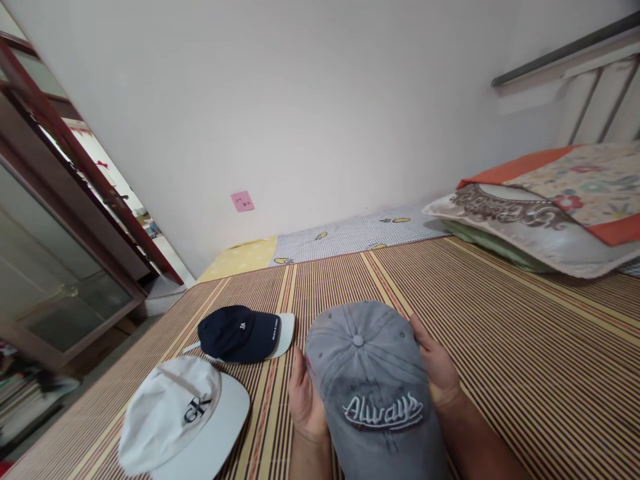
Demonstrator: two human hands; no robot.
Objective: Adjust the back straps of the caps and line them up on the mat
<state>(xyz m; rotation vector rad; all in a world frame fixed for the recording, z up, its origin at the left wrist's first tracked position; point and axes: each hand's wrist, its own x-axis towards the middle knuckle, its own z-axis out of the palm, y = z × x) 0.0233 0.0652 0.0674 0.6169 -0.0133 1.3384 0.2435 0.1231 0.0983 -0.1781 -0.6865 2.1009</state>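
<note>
Between my two hands is a grey baseball cap (pixel 370 373) with "Always" stitched on its front, its brim pointing toward me. My left hand (pixel 307 403) grips the cap's left side, thumb up along the edge. On the other side my right hand (pixel 437 367) holds it, the fingers partly hidden behind the crown. To the left lies a white cap (pixel 170 407) with dark letters and a pale brim. Just beyond that one rests a navy cap (pixel 235 333) with a white brim.
A striped bamboo mat (pixel 500 347) covers the bed. Pillows (pixel 550 207) are stacked at the right, near a headboard (pixel 607 100). A white wall (pixel 320 120) with a pink note (pixel 243 201) stands behind. At the left are a door frame (pixel 100 180) and glass panels (pixel 55 267).
</note>
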